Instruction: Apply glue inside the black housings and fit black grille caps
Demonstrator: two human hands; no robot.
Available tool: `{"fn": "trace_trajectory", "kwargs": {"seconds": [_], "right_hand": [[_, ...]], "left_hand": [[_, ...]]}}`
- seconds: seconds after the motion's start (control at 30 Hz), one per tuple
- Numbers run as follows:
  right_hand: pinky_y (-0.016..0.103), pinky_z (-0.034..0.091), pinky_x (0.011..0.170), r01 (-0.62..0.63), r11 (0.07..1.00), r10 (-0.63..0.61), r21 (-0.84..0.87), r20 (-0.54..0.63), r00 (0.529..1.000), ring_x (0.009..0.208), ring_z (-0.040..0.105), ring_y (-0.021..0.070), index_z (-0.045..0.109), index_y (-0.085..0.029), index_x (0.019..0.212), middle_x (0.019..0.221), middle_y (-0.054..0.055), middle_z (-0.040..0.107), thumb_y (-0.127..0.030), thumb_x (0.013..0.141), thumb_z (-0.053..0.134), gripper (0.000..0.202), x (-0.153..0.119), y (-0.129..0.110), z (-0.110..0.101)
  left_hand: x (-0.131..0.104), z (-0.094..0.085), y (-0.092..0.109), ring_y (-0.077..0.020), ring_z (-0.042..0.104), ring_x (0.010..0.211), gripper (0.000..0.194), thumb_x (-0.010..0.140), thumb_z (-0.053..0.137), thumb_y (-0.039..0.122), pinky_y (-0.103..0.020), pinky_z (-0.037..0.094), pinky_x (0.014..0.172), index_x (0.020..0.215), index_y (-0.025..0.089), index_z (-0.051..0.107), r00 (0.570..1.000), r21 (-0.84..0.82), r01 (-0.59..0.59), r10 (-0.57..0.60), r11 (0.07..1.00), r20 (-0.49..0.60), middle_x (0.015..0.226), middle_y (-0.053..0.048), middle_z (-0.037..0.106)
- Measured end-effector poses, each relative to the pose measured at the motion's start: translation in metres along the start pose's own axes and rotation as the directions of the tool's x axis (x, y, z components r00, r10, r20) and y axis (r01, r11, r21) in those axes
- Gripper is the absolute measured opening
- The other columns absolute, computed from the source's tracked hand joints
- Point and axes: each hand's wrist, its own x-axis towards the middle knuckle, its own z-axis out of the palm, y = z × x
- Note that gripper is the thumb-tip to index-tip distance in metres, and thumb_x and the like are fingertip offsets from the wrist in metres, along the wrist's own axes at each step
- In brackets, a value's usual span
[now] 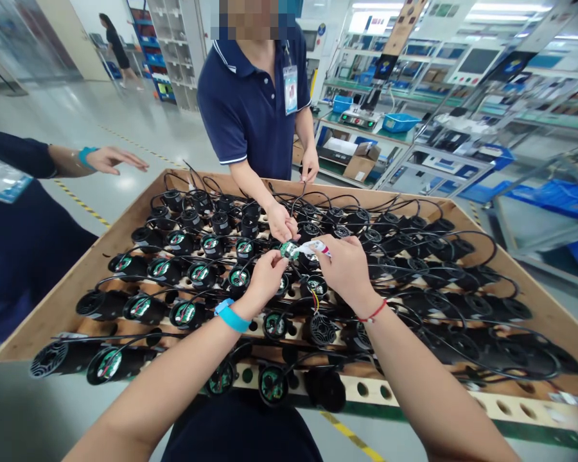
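Note:
Between thumb and fingers, my left hand point(268, 274) pinches a small green circuit board point(289, 250) above the middle of a wooden tray. My right hand point(345, 266) is closed around a white tube with a red mark point(322, 248), its narrow tip touching or very near the board. A co-worker's hand point(282, 221) is just beyond the board, close to its far edge. Under my hands stand rows of black cylindrical housings point(200, 274), several with green boards and wires showing inside. One housing with a patterned lid point(322, 329) has coloured wires rising from it.
The wooden tray point(52, 314) has raised sides, with black cables looping over its right half. Across it stands a person in a dark polo shirt point(264, 102). Another person's arm point(101, 158) reaches in from the left. Workbenches with blue bins point(401, 122) are behind.

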Motion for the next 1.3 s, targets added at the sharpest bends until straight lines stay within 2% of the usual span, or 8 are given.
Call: {"fn": "trace_trajectory", "kwargs": {"seconds": [0.4, 0.63, 0.73, 0.97, 1.3], "right_hand": [[0.032, 0.033, 0.074, -0.014, 1.000, 0.014, -0.023, -0.014, 1.000, 0.065, 0.059, 0.0202, 0.065, -0.019, 0.089, 0.070, 0.004, 0.070, -0.022, 0.089, 0.050, 0.016, 0.006, 0.004, 0.005], [0.031, 0.035, 0.074, -0.057, 0.998, 0.057, 0.012, -0.041, 0.998, 0.063, 0.058, 0.0205, 0.065, -0.020, 0.091, 0.068, 0.002, 0.069, -0.022, 0.089, 0.050, 0.015, -0.004, 0.006, -0.006], [0.031, 0.037, 0.075, -0.084, 0.995, 0.087, 0.057, -0.052, 0.995, 0.063, 0.057, 0.0199, 0.065, -0.021, 0.093, 0.070, 0.002, 0.069, -0.024, 0.090, 0.051, 0.015, -0.008, 0.004, -0.008], [0.031, 0.035, 0.074, -0.030, 0.999, 0.030, 0.043, -0.004, 1.000, 0.062, 0.057, 0.0194, 0.064, -0.020, 0.090, 0.070, 0.002, 0.070, -0.023, 0.090, 0.051, 0.014, -0.010, -0.004, -0.003], [0.032, 0.034, 0.075, 0.026, 1.000, -0.026, -0.012, -0.012, 1.000, 0.065, 0.060, 0.0191, 0.064, -0.019, 0.089, 0.074, 0.003, 0.072, -0.020, 0.089, 0.050, 0.014, -0.010, -0.005, -0.003]], "left_hand": [[-0.001, -0.001, -0.004, -0.0090, 0.037, 0.060, 0.016, 0.080, 0.053, 0.025, -0.022, 0.027, 0.058, 0.067, 0.017, 0.049, 1.000, -0.018, 0.004, -0.005, 1.000, -0.005, 0.061, 0.006, 0.042], [0.000, 0.002, -0.005, -0.0095, 0.047, 0.067, 0.004, 0.077, 0.053, 0.018, -0.021, 0.035, 0.064, 0.078, 0.015, 0.056, 0.999, -0.118, 0.019, -0.014, 0.993, 0.037, 0.072, 0.003, 0.055], [0.001, 0.003, -0.003, -0.0096, 0.049, 0.070, 0.005, 0.076, 0.053, 0.014, -0.021, 0.038, 0.067, 0.079, 0.015, 0.056, 0.999, -0.148, 0.018, -0.012, 0.989, 0.043, 0.076, 0.002, 0.057], [0.003, 0.004, 0.000, -0.0092, 0.046, 0.066, 0.004, 0.074, 0.053, 0.013, -0.020, 0.036, 0.065, 0.071, 0.016, 0.053, 1.000, -0.144, 0.013, -0.009, 0.990, 0.028, 0.070, 0.004, 0.055], [0.002, 0.003, 0.001, -0.0089, 0.045, 0.065, 0.007, 0.074, 0.052, 0.011, -0.020, 0.035, 0.063, 0.069, 0.016, 0.051, 1.000, -0.143, 0.014, -0.010, 0.990, 0.026, 0.068, 0.004, 0.053]]}}
